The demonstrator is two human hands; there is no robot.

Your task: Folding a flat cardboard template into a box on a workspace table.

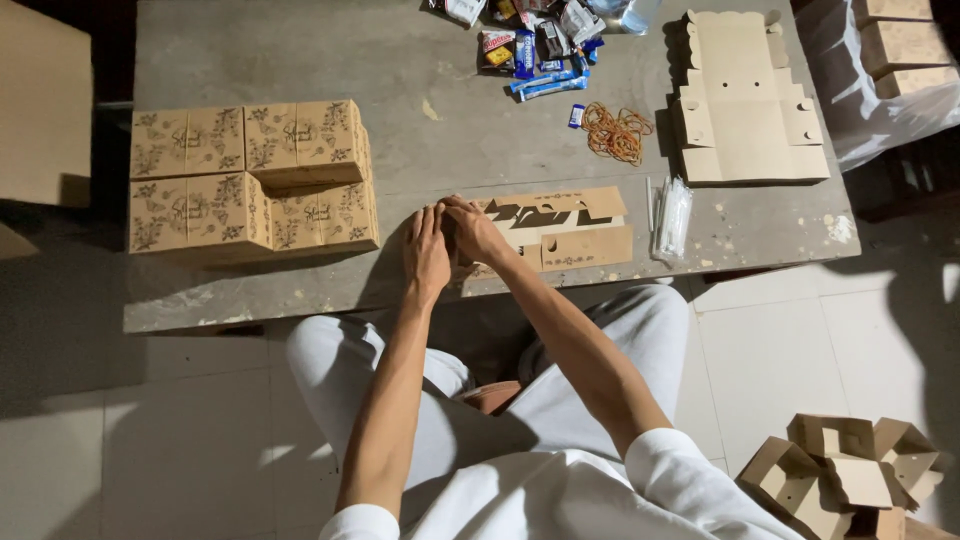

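A flat brown cardboard box blank (560,230) with a printed pattern lies at the near edge of the grey table (420,140). My left hand (427,250) and my right hand (470,228) meet at its left end, fingers pressed together on the cardboard there. Which flap they pinch is hidden under the fingers. To the left stand several folded, patterned cardboard boxes (250,175), stacked in two layers.
A pile of unfolded plain blanks (745,100) lies at the far right, with orange rubber bands (615,132) and snack packets (535,45) beside it. A clear plastic sleeve (672,215) is right of the blank. Opened cartons (850,470) sit on the tiled floor.
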